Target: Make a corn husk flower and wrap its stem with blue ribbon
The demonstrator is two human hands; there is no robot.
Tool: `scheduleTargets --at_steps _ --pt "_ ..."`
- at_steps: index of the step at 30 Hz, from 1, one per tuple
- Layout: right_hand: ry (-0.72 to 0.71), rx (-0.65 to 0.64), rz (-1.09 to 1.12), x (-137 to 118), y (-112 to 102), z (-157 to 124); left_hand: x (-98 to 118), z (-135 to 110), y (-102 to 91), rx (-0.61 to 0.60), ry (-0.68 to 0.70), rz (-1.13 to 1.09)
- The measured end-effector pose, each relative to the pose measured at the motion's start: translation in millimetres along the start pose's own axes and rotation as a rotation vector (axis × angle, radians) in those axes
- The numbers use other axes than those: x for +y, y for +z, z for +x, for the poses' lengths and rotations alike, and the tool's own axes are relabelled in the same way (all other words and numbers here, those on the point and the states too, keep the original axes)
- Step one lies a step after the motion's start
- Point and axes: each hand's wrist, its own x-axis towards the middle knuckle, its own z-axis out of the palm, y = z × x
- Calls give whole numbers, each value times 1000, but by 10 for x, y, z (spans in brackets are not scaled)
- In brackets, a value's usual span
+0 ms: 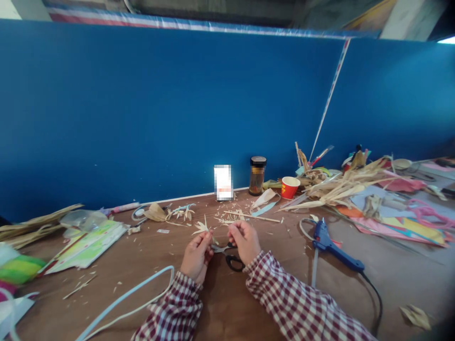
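Note:
My left hand (pixel 196 255) is closed in a pinch on a small pale piece of dried husk (pixel 202 228) cut into pointed leaves. My right hand (pixel 244 239) is closed too, fingers curled close to the left hand; what it pinches is too small to make out. Black-handled scissors (pixel 231 258) lie on the brown table (pixel 220 303) between and just under both hands. Both sleeves are red and white checked.
Husk scraps (pixel 231 217) and a thin stick (pixel 254 217) lie beyond the hands. A blue glue gun (pixel 332 246) with black cord lies to the right. A dark jar (pixel 257 175), red cup (pixel 289 187), husk pile (pixel 341 187), coloured paper and blue wall (pixel 177 118) lie behind.

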Motion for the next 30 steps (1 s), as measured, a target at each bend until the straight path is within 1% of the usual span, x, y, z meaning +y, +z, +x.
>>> scheduleTargets --at_steps 2,5,7,9,11,13,18,21,23,26,28,30 --pt "36 77 43 -36 -63 67 6 5 -3 -13 20 1" --pt "42 185 116 -55 -148 164 10 17 -21 -20 61 -4" --pt "47 213 153 -43 -179 205 12 27 -38 5 76 -15" --pt "51 203 164 -24 -184 220 14 36 -53 26 71 -28" --pt "48 157 149 -11 -173 207 18 41 -59 23 63 -43" --pt "30 109 85 -11 -156 170 23 40 -54 9 56 -52" --pt "-162 36 -235 -64 -123 39 25 5 -5 -1 41 -18" --pt "-228 -69 -287 -69 -87 -17 9 -27 24 -46 28 16" --pt "-217 -162 -266 -38 -48 -41 -5 -43 37 -73 32 40" --pt "-142 -299 -199 36 14 -65 -18 -51 47 -56 51 91" --pt "-64 -340 -170 69 37 -73 -18 -44 44 -39 65 109" --pt "27 -339 -190 66 30 -70 -14 -30 33 -23 81 102"
